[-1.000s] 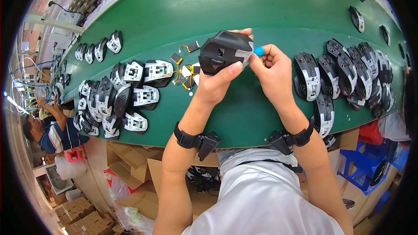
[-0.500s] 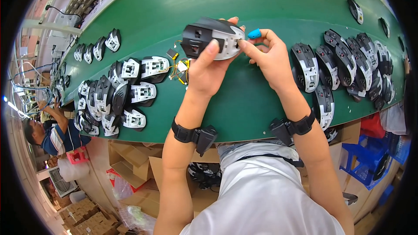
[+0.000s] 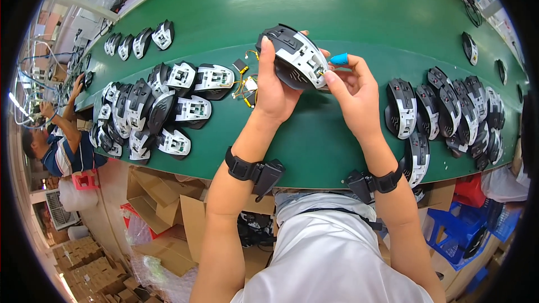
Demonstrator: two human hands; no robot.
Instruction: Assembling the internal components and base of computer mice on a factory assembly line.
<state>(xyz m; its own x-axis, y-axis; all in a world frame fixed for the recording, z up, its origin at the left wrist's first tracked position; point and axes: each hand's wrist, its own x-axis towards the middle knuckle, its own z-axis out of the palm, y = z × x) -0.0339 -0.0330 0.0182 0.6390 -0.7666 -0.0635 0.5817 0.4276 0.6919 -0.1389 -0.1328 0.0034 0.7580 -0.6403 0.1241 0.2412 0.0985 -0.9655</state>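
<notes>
Above the green table, my left hand (image 3: 273,87) is closed around a half-built computer mouse (image 3: 299,55) with a black and light-grey shell, its open cut-outs showing. The thumb presses its near left side, and the fingers go behind it. At the right end of the mouse, my right hand (image 3: 355,91) has its thumb against the edge by a small coloured part. Its fingers are curled together, and a blue finger cot (image 3: 338,59) covers the raised fingertip. Whatever lies between thumb and fingers is hidden. Small circuit boards with yellow wires (image 3: 248,83) lie just left of my left hand.
Mouse shells (image 3: 137,104) crowd the table's left side; more mice (image 3: 449,98) lie at the right. A short row (image 3: 135,44) sits at the far left. Cardboard boxes (image 3: 154,188) and a blue stool (image 3: 457,230) stand below the edge. Another person (image 3: 64,146) works at far left.
The mouse has turned in my left hand, so its grey cut-out side now faces up more and its right end points downward. My right thumb stays at that end. The whole view has shifted slightly.
</notes>
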